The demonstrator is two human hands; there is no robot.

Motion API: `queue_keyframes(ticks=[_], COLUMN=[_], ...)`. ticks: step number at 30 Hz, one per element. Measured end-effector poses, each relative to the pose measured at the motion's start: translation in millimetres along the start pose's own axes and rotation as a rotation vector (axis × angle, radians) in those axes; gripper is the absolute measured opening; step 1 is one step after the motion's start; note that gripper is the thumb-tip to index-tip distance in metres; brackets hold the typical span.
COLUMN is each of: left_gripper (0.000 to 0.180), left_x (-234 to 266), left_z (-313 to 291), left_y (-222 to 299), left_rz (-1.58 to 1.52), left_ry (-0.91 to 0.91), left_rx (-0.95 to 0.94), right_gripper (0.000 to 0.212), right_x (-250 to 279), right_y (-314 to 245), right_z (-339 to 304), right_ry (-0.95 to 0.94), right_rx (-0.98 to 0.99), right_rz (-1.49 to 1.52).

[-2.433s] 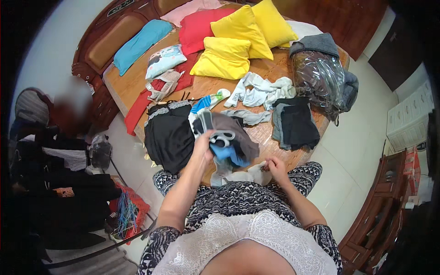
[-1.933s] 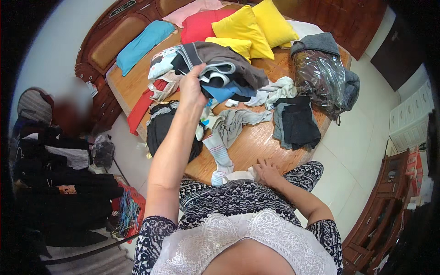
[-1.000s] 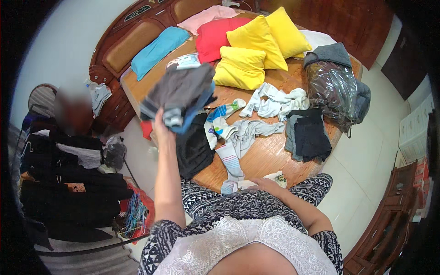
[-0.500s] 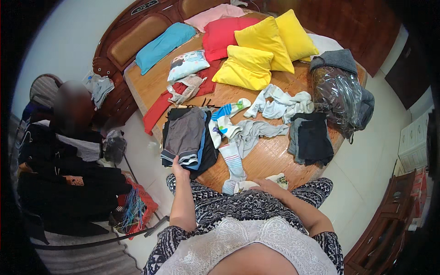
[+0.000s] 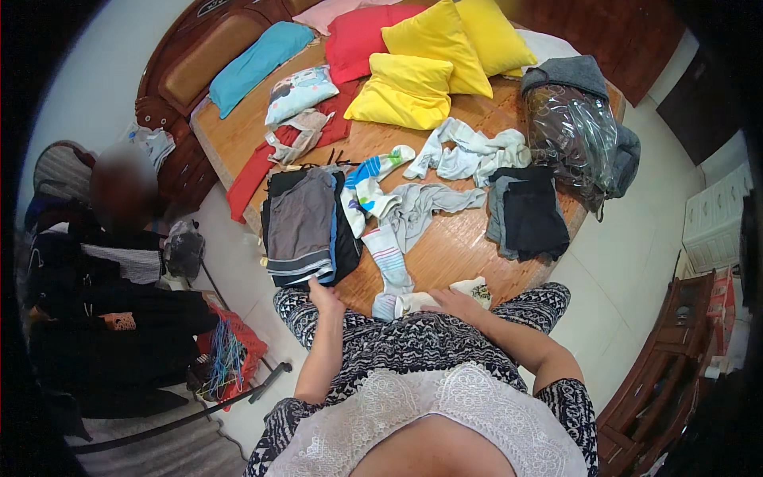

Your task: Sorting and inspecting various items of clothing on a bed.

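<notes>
A stack of folded dark clothes, with a grey pair of shorts [image 5: 300, 226] with a striped hem on top, lies at the bed's near left. My left hand [image 5: 326, 298] is at the stack's front edge, its fingertips by the hem and nothing gripped that I can see. On my lap side, my right hand [image 5: 458, 304] rests with its fingers out over a white patterned sock [image 5: 475, 291]. Between the hands lies a white sock with coloured stripes [image 5: 388, 258]. Beyond it are a blue-and-white patterned sock [image 5: 367, 191] and a crumpled grey cloth [image 5: 429, 208].
Folded black clothes [image 5: 536, 219] lie at right, below a clear plastic bag of dark bedding [image 5: 572, 143]. Yellow cushions [image 5: 405, 91] and a blue pillow [image 5: 258, 67] fill the far side. Dark garments [image 5: 119, 318] hang at left, near a red bag of hangers [image 5: 230, 354].
The hem of the grey shorts now lies flatter over the stack, and my left hand has loosened from it. My right hand stays by the white patterned sock. The whole view has shifted slightly.
</notes>
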State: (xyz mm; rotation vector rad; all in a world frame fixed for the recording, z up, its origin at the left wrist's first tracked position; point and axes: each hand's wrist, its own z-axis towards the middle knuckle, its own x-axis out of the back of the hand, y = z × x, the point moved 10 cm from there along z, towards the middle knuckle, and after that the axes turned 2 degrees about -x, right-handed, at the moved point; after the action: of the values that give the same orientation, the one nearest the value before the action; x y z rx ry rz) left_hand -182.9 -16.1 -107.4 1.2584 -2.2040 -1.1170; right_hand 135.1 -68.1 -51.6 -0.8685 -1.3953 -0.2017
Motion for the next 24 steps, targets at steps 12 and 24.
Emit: queue_keyframes(ticks=[12, 24], left_gripper=[0.027, 0.008], left_x=[-86.0, -126.9], left_z=[-61.3, -98.5], left_y=[-73.6, 1.4], left_rz=[1.145, 0.258], left_ry=[-0.724, -0.881], left_rx=[-0.665, -0.237], right_gripper=[0.052, 0.042], right_x=[67.8, 85.2], right_y=[112.7, 145.8], right_z=[-9.4, -60.6], right_ry=[0.482, 0.635], right_rx=[-0.563, -0.897], right_rz=[0.22, 0.273])
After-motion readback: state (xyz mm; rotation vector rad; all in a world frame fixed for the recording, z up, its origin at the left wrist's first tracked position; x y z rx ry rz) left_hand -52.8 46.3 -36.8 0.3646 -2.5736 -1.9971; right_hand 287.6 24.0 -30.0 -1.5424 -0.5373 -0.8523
